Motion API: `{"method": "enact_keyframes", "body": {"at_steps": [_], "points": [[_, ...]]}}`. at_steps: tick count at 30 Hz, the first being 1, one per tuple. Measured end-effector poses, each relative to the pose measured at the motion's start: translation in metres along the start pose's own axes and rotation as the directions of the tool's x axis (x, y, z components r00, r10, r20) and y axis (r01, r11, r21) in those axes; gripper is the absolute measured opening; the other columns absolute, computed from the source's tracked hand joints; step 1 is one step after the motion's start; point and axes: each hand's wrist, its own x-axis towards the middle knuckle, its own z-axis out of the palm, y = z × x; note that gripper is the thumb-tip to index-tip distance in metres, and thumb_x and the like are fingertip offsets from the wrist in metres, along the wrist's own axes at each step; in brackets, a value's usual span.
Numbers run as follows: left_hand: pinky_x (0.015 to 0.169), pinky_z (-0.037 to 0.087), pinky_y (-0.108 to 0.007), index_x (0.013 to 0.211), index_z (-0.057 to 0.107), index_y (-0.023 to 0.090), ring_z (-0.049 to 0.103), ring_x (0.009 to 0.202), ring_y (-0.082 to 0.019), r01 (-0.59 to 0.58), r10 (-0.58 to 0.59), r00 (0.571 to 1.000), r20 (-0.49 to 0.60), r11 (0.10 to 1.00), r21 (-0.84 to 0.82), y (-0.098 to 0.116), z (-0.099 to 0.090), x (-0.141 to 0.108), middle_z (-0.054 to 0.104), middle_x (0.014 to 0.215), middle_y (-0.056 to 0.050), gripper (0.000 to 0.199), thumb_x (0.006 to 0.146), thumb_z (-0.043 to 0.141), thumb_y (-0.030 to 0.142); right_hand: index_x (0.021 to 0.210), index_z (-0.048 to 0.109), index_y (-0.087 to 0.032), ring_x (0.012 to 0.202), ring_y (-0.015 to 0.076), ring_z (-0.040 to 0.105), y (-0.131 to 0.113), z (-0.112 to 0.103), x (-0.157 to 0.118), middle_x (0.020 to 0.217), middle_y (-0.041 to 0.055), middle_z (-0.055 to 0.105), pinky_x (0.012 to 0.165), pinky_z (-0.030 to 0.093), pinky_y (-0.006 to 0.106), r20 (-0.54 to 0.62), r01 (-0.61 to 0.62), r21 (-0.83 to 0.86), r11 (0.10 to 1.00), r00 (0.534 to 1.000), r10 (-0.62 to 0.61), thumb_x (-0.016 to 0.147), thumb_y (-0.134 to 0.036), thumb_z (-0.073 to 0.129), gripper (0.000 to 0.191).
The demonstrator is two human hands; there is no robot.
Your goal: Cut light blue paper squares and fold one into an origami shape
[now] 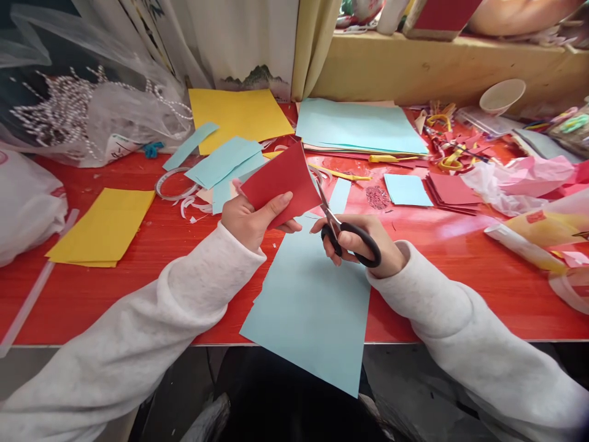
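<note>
My left hand point(251, 218) grips a red piece of paper point(280, 181), thumb on top and fingers beneath. In my right hand point(368, 239) are scissors point(332, 220) with black handles, fingers through the loops. The scissor blades lie along the right edge of the red paper; whether they are cutting into it is hard to make out. Under both hands a large light blue sheet point(317, 294) lies on the table and hangs over its front edge. Smaller light blue pieces point(225, 159) lie just beyond my left hand.
On the red table point(175, 294) lie yellow sheets point(103, 227), a light blue stack point(359, 126), a small blue square point(408, 189) and red squares point(453, 191). A tape ring point(172, 184) sits left. Pink tissue point(519, 178), a white cup point(501, 97) and plastic bags point(27, 209) stand around.
</note>
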Motion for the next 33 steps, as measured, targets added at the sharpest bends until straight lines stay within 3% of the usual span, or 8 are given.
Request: {"method": "enact_keyframes", "body": {"at_steps": [6, 15, 25, 33], "points": [[0.055, 0.055, -0.029, 0.062, 0.061, 0.015, 0.061, 0.049, -0.014, 0.025, -0.025, 1.000, 0.010, 0.999, -0.028, -0.005, 0.005, -0.003, 0.061, 0.048, 0.001, 0.020, 0.067, 0.064, 0.034, 0.075, 0.057, -0.017, 0.042, 0.0094, 0.047, 0.000, 0.003, 0.000, 0.055, 0.0001, 0.053, 0.038, 0.029, 0.023, -0.017, 0.022, 0.052, 0.998, 1.000, -0.021, 0.067, -0.053, 0.059, 0.037], [0.053, 0.054, -0.026, 0.056, 0.062, 0.014, 0.061, 0.048, -0.014, -0.084, 0.081, 0.994, -0.075, 0.995, -0.051, -0.011, 0.008, -0.001, 0.060, 0.044, 0.000, 0.022, 0.066, 0.064, 0.033, 0.071, 0.055, -0.015, 0.035, 0.0059, 0.041, 0.001, 0.007, 0.001, 0.044, -0.0052, 0.045, 0.038, 0.033, 0.021, -0.090, 0.010, 0.062, 0.998, 0.996, -0.004, 0.068, -0.044, 0.063, 0.030], [0.044, 0.051, -0.024, 0.060, 0.062, 0.013, 0.056, 0.041, -0.012, -0.021, 0.008, 0.996, -0.089, 0.988, -0.150, -0.007, 0.011, -0.004, 0.059, 0.045, 0.000, 0.017, 0.066, 0.064, 0.028, 0.072, 0.055, -0.015, 0.032, 0.0052, 0.039, 0.000, 0.011, 0.001, 0.042, -0.0062, 0.044, 0.036, 0.031, 0.021, -0.131, -0.048, 0.076, 0.996, 0.990, 0.058, 0.064, -0.042, 0.067, 0.030], [0.040, 0.048, -0.023, 0.057, 0.060, 0.011, 0.055, 0.039, -0.012, 0.039, -0.044, 0.999, -0.024, 0.984, -0.175, -0.009, 0.012, -0.006, 0.059, 0.044, -0.001, 0.019, 0.068, 0.063, 0.027, 0.073, 0.056, -0.015, 0.033, 0.0055, 0.038, -0.001, 0.010, 0.001, 0.040, -0.0064, 0.043, 0.038, 0.032, 0.022, -0.140, -0.033, 0.082, 0.996, 0.989, 0.044, 0.064, -0.046, 0.066, 0.034]]}}
